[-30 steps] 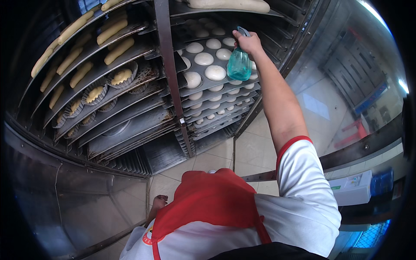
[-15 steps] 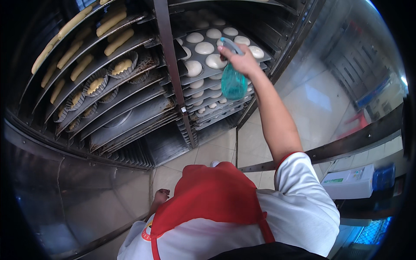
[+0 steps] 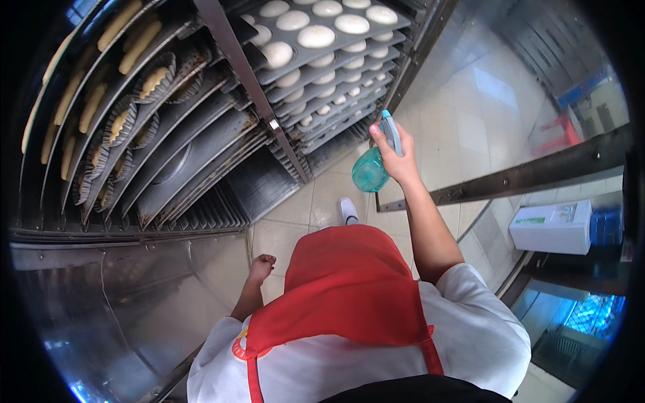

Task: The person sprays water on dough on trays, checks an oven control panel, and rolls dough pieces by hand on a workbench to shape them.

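Observation:
My right hand (image 3: 402, 160) is wrapped round the neck of a teal see-through spray bottle (image 3: 370, 171) with a grey trigger head. The bottle is tilted and held out over the floor, just below a stack of grey trays. Round white dough pieces (image 3: 316, 36) fill the top tray, and more dough shows on the trays beneath. Down at my left side hangs my left hand (image 3: 263, 267), its fingers curled in and nothing visible in them.
Left of a metal post (image 3: 236, 62), rack shelves carry long dough sticks (image 3: 140, 48) and fluted cups (image 3: 155, 79) with yellow filling. A clear door panel with a dark metal edge (image 3: 524, 172) stands at right, near a white water dispenser (image 3: 547, 227). Tiled floor (image 3: 316, 205) lies below.
My right hand has drawn the spray bottle back from above the top tray, down and toward me. My view has shifted, and my left hand shows more fully.

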Demonstrator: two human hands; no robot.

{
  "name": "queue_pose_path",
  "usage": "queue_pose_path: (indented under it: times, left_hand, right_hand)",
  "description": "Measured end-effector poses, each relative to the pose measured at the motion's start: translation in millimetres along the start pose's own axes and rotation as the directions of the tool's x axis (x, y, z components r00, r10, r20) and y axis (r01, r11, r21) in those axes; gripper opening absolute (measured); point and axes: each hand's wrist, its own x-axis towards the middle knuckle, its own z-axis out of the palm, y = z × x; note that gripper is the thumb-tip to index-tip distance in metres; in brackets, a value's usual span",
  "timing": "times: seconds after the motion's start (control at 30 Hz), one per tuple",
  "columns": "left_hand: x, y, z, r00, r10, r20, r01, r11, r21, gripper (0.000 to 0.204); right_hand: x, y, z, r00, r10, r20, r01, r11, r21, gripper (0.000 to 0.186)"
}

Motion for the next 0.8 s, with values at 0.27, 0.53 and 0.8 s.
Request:
queue_pose_path:
  times: [0.27,0.53,0.8]
  left_hand:
    - [-32,48,13,0.989,0.143,0.03,-0.146,0.981,0.129,0.022]
    - [-185,296,135,0.573,0.819,0.025,-0.79,0.544,0.283,0.02]
    - [-246,428,354,0.168,0.985,-0.043,-0.938,0.173,0.302,0.09]
  right_hand:
    - [-55,56,-2,0.991,0.134,0.013,-0.134,0.991,0.003,0.034]
    - [-11,74,0,0.975,0.025,-0.222,0.023,0.978,0.207,0.037]
    - [-9,91,-10,0.992,0.126,0.024,-0.127,0.991,0.047,0.039]
